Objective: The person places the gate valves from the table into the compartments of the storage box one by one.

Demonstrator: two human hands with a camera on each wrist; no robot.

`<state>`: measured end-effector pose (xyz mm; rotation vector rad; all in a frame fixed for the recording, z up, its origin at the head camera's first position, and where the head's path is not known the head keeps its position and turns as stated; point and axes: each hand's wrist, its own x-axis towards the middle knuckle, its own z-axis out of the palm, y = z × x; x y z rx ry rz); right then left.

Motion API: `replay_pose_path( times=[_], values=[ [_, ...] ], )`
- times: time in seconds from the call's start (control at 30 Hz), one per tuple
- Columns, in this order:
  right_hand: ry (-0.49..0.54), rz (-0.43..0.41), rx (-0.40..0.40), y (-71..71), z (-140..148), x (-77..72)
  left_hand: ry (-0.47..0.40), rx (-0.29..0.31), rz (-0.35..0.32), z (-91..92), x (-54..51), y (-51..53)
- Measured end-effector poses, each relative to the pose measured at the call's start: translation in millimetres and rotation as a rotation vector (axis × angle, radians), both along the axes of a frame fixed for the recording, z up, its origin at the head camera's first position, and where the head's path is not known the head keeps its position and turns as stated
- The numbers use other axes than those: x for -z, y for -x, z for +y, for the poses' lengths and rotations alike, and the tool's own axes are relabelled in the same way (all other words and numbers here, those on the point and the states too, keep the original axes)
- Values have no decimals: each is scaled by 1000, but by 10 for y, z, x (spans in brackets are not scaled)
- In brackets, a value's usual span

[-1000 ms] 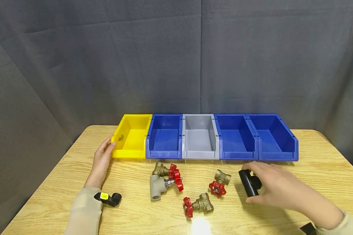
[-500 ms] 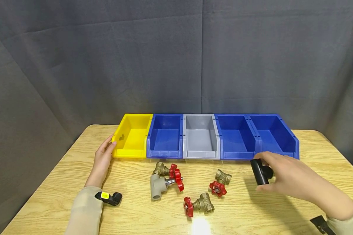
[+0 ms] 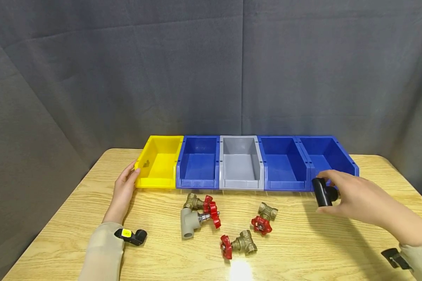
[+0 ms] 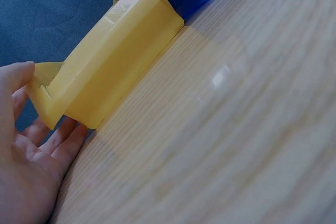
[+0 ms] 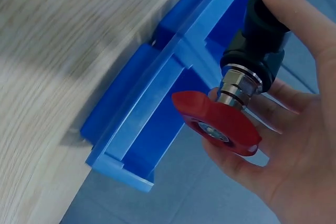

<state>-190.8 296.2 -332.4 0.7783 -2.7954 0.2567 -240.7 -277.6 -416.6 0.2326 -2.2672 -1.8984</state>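
Four valves [image 3: 247, 242] lie on the table [image 3: 161, 251] before five bins [image 3: 242, 184].

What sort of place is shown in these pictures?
Probably a sorting workstation, perhaps staged: plastic parts bins stand in a row, valves with red handwheels lie before them, and grey cloth hangs behind.

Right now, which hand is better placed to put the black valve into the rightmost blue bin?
Right, I'd judge: the right hand holds the black valve near the rightmost blue bin, while the left hand grips the yellow bin at the row's other end.
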Motion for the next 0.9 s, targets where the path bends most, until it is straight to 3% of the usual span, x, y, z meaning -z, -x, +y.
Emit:
replay_pose_path(
  times=[0.9],
  values=[
    [-26, -6, 49, 477, 195, -114, -3, -5, -1, 4, -3, 4]
  ],
)
